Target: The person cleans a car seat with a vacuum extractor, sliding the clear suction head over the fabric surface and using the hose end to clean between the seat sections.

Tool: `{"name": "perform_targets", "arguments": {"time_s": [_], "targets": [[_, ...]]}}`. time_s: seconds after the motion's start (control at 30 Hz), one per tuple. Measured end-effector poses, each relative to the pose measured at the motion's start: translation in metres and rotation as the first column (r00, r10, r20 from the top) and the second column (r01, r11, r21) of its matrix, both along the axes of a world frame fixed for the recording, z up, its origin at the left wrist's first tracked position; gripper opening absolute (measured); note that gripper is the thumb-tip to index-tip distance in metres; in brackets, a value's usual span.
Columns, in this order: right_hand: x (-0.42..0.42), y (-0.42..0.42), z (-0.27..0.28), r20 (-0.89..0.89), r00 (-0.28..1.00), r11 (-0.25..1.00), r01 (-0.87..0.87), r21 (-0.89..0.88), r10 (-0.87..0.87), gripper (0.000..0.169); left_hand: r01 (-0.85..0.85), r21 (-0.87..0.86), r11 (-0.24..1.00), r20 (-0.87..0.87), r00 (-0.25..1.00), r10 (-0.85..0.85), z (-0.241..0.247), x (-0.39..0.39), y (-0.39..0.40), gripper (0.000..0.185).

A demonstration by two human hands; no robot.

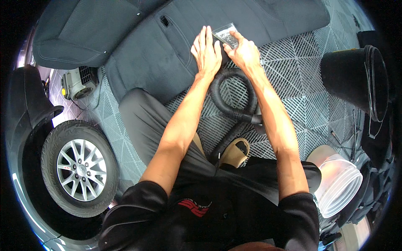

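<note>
A dark grey fabric car seat lies in front of me on the floor, its seams and a small dark slot facing up. My left hand rests flat on the seat fabric, fingers stretched out and holding nothing. Just to its right, my right hand grips a clear flat extractor nozzle, its wide end against the seat. Whitish wet streaks or glare show inside the nozzle. Below my right hand a black corrugated vacuum hose loops on the floor; its joint to the nozzle is hidden.
A car wheel in its arch stands at left, with a grey air blower beyond it. At right are a black bucket and a translucent plastic bucket. Cables cross the grey slatted floor tiles.
</note>
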State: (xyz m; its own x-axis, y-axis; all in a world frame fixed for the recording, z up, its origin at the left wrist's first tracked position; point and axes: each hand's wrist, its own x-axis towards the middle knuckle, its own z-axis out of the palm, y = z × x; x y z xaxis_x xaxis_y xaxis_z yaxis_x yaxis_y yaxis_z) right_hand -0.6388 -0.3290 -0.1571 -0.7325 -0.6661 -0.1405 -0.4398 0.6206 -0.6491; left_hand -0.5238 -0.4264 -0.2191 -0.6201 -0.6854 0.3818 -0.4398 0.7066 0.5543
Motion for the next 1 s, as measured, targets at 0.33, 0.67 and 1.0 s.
{"name": "perform_targets", "arguments": {"time_s": [0.33,0.67,1.0], "targets": [[0.017,0.041,-0.015,-0.007,1.000,0.998,0.013,-0.058,-0.013,0.061,0.221,-0.081,0.972,0.025,0.975,-0.220,-0.019,0.002,0.016,0.051],[0.037,0.096,-0.034,-0.061,0.997,0.990,0.041,-0.133,-0.050,0.060,0.264,-0.052,0.963,0.057,0.964,-0.261,-0.022,0.016,0.071,0.055],[0.031,0.097,-0.045,-0.058,0.997,0.973,0.027,-0.227,-0.041,0.063,0.311,-0.133,0.941,0.096,0.949,-0.300,-0.020,0.014,0.050,0.052]]}}
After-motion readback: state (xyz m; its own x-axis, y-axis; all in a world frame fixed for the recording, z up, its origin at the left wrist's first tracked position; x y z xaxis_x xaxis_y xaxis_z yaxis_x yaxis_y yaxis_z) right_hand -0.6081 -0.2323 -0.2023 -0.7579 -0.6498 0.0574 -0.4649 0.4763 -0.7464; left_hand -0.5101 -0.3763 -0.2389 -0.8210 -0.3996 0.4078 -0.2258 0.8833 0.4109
